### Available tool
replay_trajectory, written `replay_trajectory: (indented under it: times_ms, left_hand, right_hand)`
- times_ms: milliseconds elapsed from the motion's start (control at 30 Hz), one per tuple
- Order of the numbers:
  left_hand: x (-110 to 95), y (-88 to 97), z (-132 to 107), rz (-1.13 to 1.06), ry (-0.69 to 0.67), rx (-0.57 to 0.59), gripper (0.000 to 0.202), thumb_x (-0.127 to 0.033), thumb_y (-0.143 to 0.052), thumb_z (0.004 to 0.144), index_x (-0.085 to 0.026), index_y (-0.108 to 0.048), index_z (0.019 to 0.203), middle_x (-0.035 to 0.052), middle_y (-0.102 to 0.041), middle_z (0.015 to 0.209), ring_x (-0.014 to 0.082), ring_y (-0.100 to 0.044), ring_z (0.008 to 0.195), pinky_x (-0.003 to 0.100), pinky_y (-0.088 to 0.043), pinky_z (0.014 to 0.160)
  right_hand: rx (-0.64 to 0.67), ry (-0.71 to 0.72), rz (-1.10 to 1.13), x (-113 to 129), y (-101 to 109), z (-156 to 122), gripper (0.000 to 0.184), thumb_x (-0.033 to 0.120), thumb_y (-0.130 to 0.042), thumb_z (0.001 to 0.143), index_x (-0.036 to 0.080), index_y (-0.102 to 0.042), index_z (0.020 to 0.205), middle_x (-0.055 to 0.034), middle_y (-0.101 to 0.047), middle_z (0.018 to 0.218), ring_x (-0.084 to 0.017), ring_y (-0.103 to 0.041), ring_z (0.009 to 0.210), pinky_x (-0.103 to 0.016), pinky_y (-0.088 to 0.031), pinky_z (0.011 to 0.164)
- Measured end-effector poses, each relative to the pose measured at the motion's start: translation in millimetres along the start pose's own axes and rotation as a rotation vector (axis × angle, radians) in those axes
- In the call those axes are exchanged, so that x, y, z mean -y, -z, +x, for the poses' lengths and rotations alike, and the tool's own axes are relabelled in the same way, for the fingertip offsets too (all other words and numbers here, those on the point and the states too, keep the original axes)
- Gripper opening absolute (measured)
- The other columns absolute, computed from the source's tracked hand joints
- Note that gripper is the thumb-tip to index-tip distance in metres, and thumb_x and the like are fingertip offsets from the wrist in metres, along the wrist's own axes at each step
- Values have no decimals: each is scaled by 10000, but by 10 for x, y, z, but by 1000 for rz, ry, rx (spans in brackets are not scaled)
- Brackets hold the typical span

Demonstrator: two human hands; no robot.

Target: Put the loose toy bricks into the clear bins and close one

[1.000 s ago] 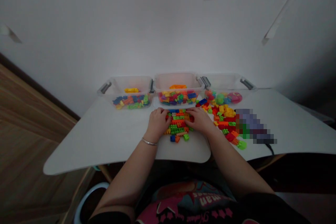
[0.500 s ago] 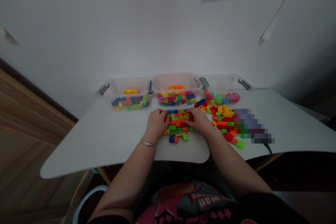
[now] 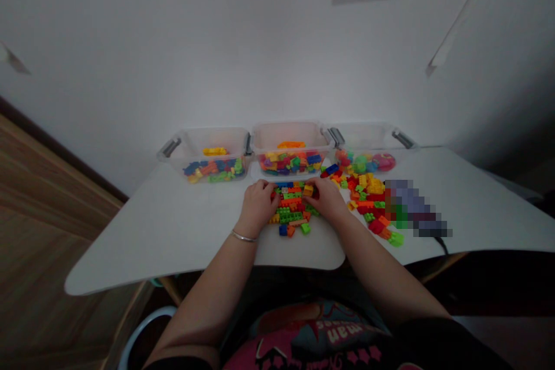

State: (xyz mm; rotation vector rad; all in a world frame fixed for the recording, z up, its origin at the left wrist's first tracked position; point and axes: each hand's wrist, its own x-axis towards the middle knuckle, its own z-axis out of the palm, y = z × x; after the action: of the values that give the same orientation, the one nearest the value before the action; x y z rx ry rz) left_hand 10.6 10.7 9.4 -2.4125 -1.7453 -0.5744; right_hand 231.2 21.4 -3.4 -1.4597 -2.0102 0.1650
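Observation:
A flat build of joined plastic bricks [image 3: 293, 208] in green, orange, red and blue lies on the white table [image 3: 173, 231] in front of me. My left hand [image 3: 257, 206] rests curled against its left edge, a bracelet on that wrist. My right hand [image 3: 328, 199] presses on its right edge, fingers bent over the bricks near a yellow-orange brick [image 3: 307, 190]. Both hands touch the build; whether either grips a single brick is hidden by the fingers.
Three clear bins stand along the wall: a left bin [image 3: 208, 157], a middle bin [image 3: 291, 152] and a right bin [image 3: 368, 147], all with coloured bricks. Loose bricks [image 3: 368, 199] are scattered to the right. A blurred patch [image 3: 416, 208] lies beyond them.
The hands and the build have stayed almost still; the view has shifted slightly. My right fingers have edged a little inward over the bricks.

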Motion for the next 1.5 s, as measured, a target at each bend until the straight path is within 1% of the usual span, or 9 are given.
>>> replay_trajectory:
  times_ms: [167,400,567,667,867,967,1100,1300,1500]
  left_hand:
    - [7,-12,4,5,1,-1,279,-306,-518,885,-183,-653,1096,101,-622,1019,240,-591,959,384,-465,875]
    - [15,-7,1,9,-11,1,282,-313,-516,891,-179,-650,1099,101,-625,1026,241,-593,969,383,-463,875]
    - [12,1,4,10,-9,11,278,-307,-517,890,-182,-651,1099,98,-626,1021,237,-595,965,378,-466,866]
    - [13,2,5,5,-7,7,283,-304,-516,887,-188,-651,1108,97,-626,1036,237,-595,970,383,-466,884]
    - [16,2,1,-7,-5,9,291,-307,-514,888,-175,-655,1106,103,-626,1033,245,-593,961,393,-471,882]
    - [13,3,0,-9,0,7,288,-302,-520,885,-175,-658,1104,100,-625,1033,245,-594,950,393,-470,880]
    - [9,7,1,-15,7,10,293,-288,-525,879,-178,-656,1117,99,-626,1032,242,-596,953,391,-469,884]
    - [2,20,2,-8,7,17,295,-278,-532,873,-179,-654,1123,95,-629,1044,243,-596,958,388,-466,891]
    - [6,7,0,2,-2,8,281,-281,-534,876,-180,-654,1110,93,-630,1035,235,-596,949,377,-467,876]
  right_hand:
    - [-71,5,128,-73,-34,4,260,245,-668,755,224,-635,1012,-81,-681,1001,-260,-624,948,-425,-492,855]
    - [-270,-125,452,-107,-38,-2,267,345,-657,754,228,-531,958,-70,-633,968,-235,-624,890,-397,-535,803]
    - [-524,-128,564,-18,134,122,263,355,-657,745,243,-452,867,-54,-586,945,-201,-612,906,-373,-535,859]
    - [-609,-115,620,52,302,287,292,355,-665,737,239,-458,907,-62,-584,1002,-192,-625,920,-360,-549,844]
    - [-587,-86,787,76,574,772,252,343,-534,840,258,-471,1069,-28,-614,983,-159,-668,852,-312,-581,723]
    - [-559,-46,724,24,601,1045,229,359,-476,880,247,-517,1075,-36,-610,1038,-148,-663,866,-308,-580,730]
    - [-477,-35,568,-33,555,1315,234,346,-529,857,214,-576,1045,-45,-645,1041,-147,-645,815,-349,-579,760]
    - [-421,-59,230,-46,522,1477,195,228,-573,809,165,-658,973,-79,-682,967,-199,-632,804,-456,-517,884]
    - [-300,-87,88,-100,539,1539,236,215,-588,779,145,-690,980,-114,-676,975,-247,-631,921,-449,-491,915]
